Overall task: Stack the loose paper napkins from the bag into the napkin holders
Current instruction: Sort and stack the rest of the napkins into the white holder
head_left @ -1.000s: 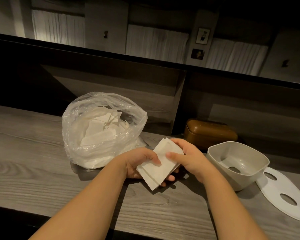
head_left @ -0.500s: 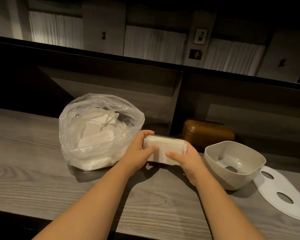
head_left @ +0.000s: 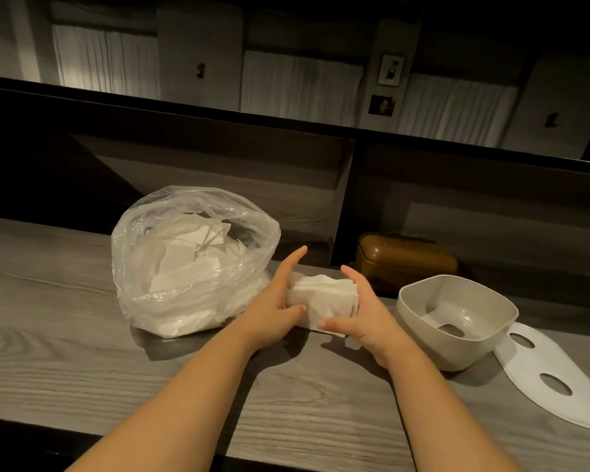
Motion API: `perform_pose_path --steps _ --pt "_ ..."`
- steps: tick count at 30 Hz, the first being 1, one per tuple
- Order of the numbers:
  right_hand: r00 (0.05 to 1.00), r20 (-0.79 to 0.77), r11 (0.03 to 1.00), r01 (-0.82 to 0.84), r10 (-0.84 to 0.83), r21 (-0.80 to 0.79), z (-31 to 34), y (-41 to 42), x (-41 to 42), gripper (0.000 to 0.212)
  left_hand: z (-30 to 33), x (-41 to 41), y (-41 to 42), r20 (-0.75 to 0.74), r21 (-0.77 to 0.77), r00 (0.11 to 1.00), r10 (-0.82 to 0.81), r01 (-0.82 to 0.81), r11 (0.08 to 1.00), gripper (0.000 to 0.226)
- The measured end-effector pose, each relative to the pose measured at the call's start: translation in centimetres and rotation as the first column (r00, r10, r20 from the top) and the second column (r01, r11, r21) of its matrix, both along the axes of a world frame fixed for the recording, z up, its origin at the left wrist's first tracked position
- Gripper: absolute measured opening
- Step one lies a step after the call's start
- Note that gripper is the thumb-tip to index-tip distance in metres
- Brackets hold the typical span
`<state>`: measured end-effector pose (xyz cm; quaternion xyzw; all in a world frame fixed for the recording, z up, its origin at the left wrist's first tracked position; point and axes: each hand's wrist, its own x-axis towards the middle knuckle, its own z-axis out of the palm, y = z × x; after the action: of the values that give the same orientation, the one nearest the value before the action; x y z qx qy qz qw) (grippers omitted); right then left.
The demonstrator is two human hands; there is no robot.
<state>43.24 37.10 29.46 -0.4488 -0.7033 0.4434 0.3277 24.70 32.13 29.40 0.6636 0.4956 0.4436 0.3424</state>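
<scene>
Hands press a napkin stack (head_left: 324, 301) on the surface (head_left: 82, 362), left hand (head_left: 273, 311) and right hand (head_left: 361, 315) flat-fingered, squaring edges. Beyond, bag (head_left: 191, 260). Next, probably lifting the stack into the open holder (head_left: 457, 318) at right.

No legible text, labels, brands or numbers anywhere, two small framed pictures (head_left: 387, 84) on the far wall too dim and small to make out any lettering

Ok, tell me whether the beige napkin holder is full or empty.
Empty. The beige holder lies open with its bare inside showing; the napkin stack is between the left hand and right hand.
</scene>
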Motion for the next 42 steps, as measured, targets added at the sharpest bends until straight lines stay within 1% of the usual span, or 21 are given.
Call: perform_pose_path --steps 1,3,5,8,11,13,16,18,20,22,24,26,28,30,33,35,36,38,39,40,42 --pt "0.999 0.023 1.000 -0.027 0.026 0.010 0.0 -0.1 0.1 0.119 0.1 0.1 -0.1 0.003 -0.008 1.000 -0.018 0.018 1.000 0.098" --pt "0.993 0.102 0.997 -0.064 0.060 0.035 -0.1 -0.3 0.3 0.133 0.3 0.2 -0.3 -0.066 -0.052 0.996 -0.055 0.051 0.997 0.106" --pt "0.985 0.157 0.994 -0.083 0.072 0.064 -0.3 -0.2 0.4 0.138 0.4 0.2 -0.3 -0.125 -0.080 0.990 -0.072 0.062 0.995 0.111" --pt "0.987 0.160 0.995 -0.034 0.019 0.093 -0.5 0.2 0.4 0.127 0.5 0.3 -0.3 -0.124 -0.068 0.991 -0.041 0.033 0.997 0.102" --pt "0.997 -0.017 0.994 0.080 -0.079 0.080 -0.3 0.4 0.3 0.103 0.3 0.3 -0.2 -0.042 -0.029 0.999 -0.006 0.004 1.000 0.090" --pt "0.991 -0.090 0.994 0.103 -0.099 0.047 -0.2 0.4 0.2 0.095 0.1 0.2 -0.1 0.019 -0.011 1.000 0.022 -0.022 1.000 0.088" --pt "0.995 0.005 0.994 0.101 -0.101 0.040 -0.3 0.3 -0.2 0.100 0.2 0.1 0.0 0.021 -0.037 1.000 0.019 -0.019 0.999 0.099" --pt "0.994 0.002 0.992 0.110 -0.110 0.059 -0.2 0.2 -0.5 0.100 0.2 0.1 0.0 0.021 -0.042 0.999 -0.043 0.044 0.998 0.108" --pt "0.994 -0.020 0.992 0.105 -0.104 0.066 -0.3 0.0 -0.8 0.103 0.3 0.3 -0.1 0.077 -0.034 0.991 -0.108 0.111 0.993 0.110" --pt "0.995 0.026 0.992 0.093 -0.095 0.085 -0.3 -0.2 -1.0 0.109 0.2 0.5 -0.1 0.062 -0.029 0.990 -0.130 0.132 0.991 0.109" --pt "0.993 0.008 0.986 0.113 -0.115 0.120 -0.3 -0.1 -0.9 0.105 0.2 0.6 -0.2 0.031 0.026 0.998 -0.046 0.045 0.999 0.103" --pt "0.984 -0.115 0.980 0.147 -0.133 0.130 -0.1 0.0 -0.7 0.093 0.3 0.4 0.0 0.058 0.109 0.994 0.097 -0.103 0.989 0.093" --pt "0.972 -0.187 0.977 0.165 -0.139 0.132 0.0 0.2 -0.4 0.086 0.3 0.0 0.1 0.082 0.138 0.983 0.162 -0.173 0.975 0.088" --pt "0.980 -0.155 0.982 0.141 -0.120 0.129 -0.2 0.3 -0.3 0.086 0.1 -0.2 0.1 0.065 0.108 0.988 0.137 -0.143 0.984 0.090" --pt "0.996 -0.001 0.992 0.094 -0.094 0.084 -0.4 0.0 -0.5 0.100 -0.1 -0.1 0.1 0.007 0.014 0.999 0.049 -0.049 0.999 0.102" --pt "0.992 0.100 0.994 0.068 -0.077 0.086 -0.5 -0.1 -0.6 0.111 0.0 0.0 0.1 0.034 0.008 0.999 -0.017 0.016 1.000 0.107" --pt "0.992 0.106 0.994 0.057 -0.067 0.089 -0.4 -0.2 -0.7 0.112 0.0 0.0 0.1 0.048 0.010 0.998 -0.039 0.039 0.999 0.108" --pt "0.995 0.073 0.993 0.060 -0.067 0.101 -0.3 -0.3 -0.8 0.105 0.0 0.2 0.1 0.038 -0.004 0.999 -0.025 0.025 1.000 0.106" --pt "0.994 0.054 0.990 0.085 -0.091 0.110 -0.2 -0.3 -0.8 0.096 0.0 0.2 0.1 0.034 -0.008 0.999 0.022 -0.022 1.000 0.102" --pt "0.992 0.032 0.986 0.121 -0.125 0.116 0.0 -0.3 -0.7 0.083 -0.1 0.2 0.1 0.032 -0.014 0.995 0.091 -0.090 0.996 0.095" --pt "0.985 -0.037 0.981 0.174 -0.171 0.081 0.4 -0.3 -0.5 0.057 -0.1 0.0 0.5 0.039 -0.041 0.975 0.220 -0.219 0.975 0.065"
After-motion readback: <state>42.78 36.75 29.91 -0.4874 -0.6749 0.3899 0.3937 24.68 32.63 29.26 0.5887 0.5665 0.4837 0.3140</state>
